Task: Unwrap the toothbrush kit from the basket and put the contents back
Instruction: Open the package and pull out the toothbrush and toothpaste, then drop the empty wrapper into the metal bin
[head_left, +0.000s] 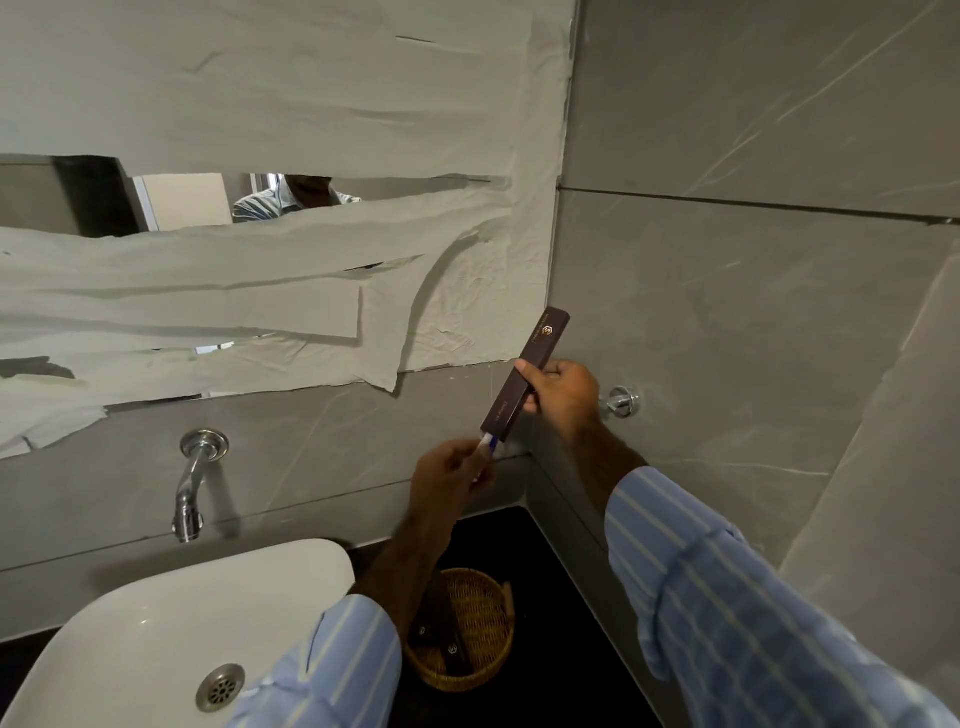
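Observation:
A long dark brown toothbrush kit box (540, 348) with a gold logo is held tilted in the air near the wall corner. My right hand (563, 392) grips its middle. At the box's lower open end, a white and blue item (488, 444) sticks out, pinched by the fingers of my left hand (449, 480). Below my arms, a round wicker basket (483, 597) sits on the black counter with dark small boxes (452, 652) inside it; my left forearm hides part of it.
A white basin (171, 613) with a metal drain is at the lower left, under a chrome wall tap (195, 483). A mirror covered with torn paper (260, 260) fills the upper left. Grey tiled walls meet in the corner; a chrome fitting (621, 401) sits on the right wall.

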